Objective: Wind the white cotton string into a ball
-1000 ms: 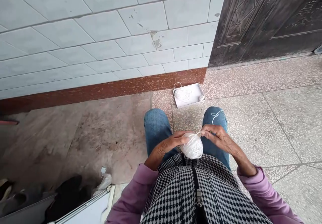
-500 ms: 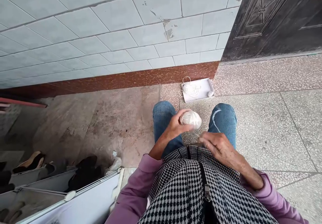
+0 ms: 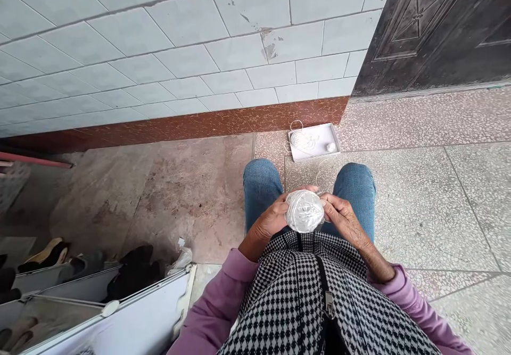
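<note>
A ball of white string (image 3: 305, 211) is in my left hand (image 3: 275, 215), whose fingers curl around its left and far side. My right hand (image 3: 344, 217) is closed in a pinch at the ball's right edge, its fingertips on the string there. A thin strand (image 3: 318, 171) runs from near the box down towards the ball and my right fingers. Beyond my knees, a shallow white box (image 3: 315, 155) on the floor holds loose loops of string (image 3: 302, 140) and a small white wad (image 3: 331, 147).
A tiled wall (image 3: 223, 83) with a red-brown base (image 3: 199, 123) stands in front, and a dark panelled door (image 3: 435, 41) at the right. At lower left is a white rack (image 3: 131, 318) with several shoes (image 3: 46, 256). My jeans-covered knees (image 3: 355, 182) flank the box.
My right hand has come up from beside my lap to the ball. The ball has moved slightly towards me and turned in my left hand. The small wad in the box has shifted.
</note>
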